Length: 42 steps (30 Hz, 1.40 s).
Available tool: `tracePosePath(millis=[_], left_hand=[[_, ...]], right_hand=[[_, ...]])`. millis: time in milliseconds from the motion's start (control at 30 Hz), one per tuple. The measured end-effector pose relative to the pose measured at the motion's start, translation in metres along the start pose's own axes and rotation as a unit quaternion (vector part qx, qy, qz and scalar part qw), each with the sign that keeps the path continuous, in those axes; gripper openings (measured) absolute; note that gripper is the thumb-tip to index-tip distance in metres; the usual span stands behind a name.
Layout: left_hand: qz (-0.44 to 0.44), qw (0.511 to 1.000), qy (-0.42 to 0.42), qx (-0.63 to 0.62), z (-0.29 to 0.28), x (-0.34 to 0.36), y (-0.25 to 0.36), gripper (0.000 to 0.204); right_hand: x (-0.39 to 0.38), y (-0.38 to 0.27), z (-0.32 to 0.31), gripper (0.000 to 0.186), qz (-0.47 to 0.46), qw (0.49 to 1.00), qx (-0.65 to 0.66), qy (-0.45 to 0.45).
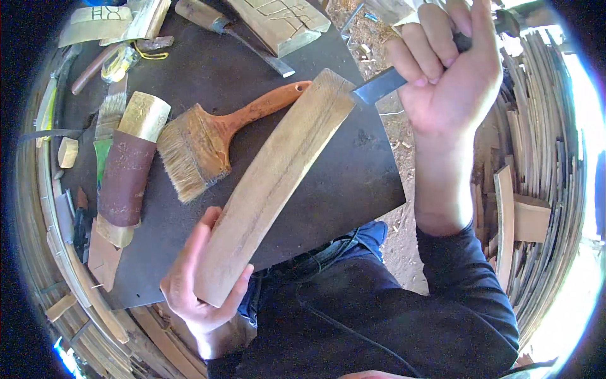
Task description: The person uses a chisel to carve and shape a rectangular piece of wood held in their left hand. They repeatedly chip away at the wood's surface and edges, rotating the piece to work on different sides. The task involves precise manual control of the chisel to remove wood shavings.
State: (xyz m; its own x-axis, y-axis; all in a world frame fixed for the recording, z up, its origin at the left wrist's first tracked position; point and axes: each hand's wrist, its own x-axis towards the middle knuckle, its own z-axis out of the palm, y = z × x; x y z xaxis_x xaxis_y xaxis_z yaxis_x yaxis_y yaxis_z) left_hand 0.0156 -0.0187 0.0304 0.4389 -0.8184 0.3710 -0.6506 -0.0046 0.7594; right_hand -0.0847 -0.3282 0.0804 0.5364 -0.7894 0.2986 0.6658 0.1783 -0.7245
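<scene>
My left hand (pixel 202 278) is closed round the near end of a long wooden block (pixel 271 189), thumb on one side and fingers on the other. The block slants up and to the right over the dark table. My right hand (pixel 445 76) grips a chisel (pixel 380 86) by its handle, which is mostly hidden in the fist. The flat steel blade points left, its edge at the corner of the block's far end; whether it touches cannot be made out. Left of the block lies a wide paintbrush (pixel 202 148) with an orange handle.
A second chisel (pixel 252 47) and a marked wood block (pixel 284 25) lie at the table's (pixel 341 170) far side. On the left are a sandpaper-wrapped wood piece (pixel 128 164) and a smaller brush (pixel 112 110). Stacked wood strips (pixel 536 126) stand to the right.
</scene>
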Motion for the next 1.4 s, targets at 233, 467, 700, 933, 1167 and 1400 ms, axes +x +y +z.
tracePosePath(millis=[233,467,700,933,1167,1400], left_hand=[[0.013,1.000,-0.008,-0.014,-0.002,0.003,-0.008,0.068],[0.026,1.000,-0.006,-0.006,-0.002,0.000,-0.012,0.064],[0.042,0.999,-0.012,-0.010,-0.003,-0.003,-0.018,0.063],[0.017,1.000,-0.005,0.010,-0.002,-0.007,-0.016,0.062],[0.033,0.999,-0.009,-0.002,-0.003,-0.007,-0.021,0.063],[0.040,0.999,-0.017,-0.012,-0.004,-0.005,-0.023,0.063]], right_hand=[[0.001,0.003,0.017,0.039,-0.001,0.990,-0.061,0.131],[0.011,0.005,0.020,0.041,-0.031,0.973,-0.188,0.128],[0.011,0.012,0.016,0.039,0.015,0.997,0.068,-0.024],[0.021,0.007,0.005,0.039,0.069,0.997,-0.006,0.031],[0.007,0.008,0.017,0.040,0.079,0.993,-0.019,0.088],[0.008,0.007,0.009,0.044,0.037,0.981,-0.160,0.100]])
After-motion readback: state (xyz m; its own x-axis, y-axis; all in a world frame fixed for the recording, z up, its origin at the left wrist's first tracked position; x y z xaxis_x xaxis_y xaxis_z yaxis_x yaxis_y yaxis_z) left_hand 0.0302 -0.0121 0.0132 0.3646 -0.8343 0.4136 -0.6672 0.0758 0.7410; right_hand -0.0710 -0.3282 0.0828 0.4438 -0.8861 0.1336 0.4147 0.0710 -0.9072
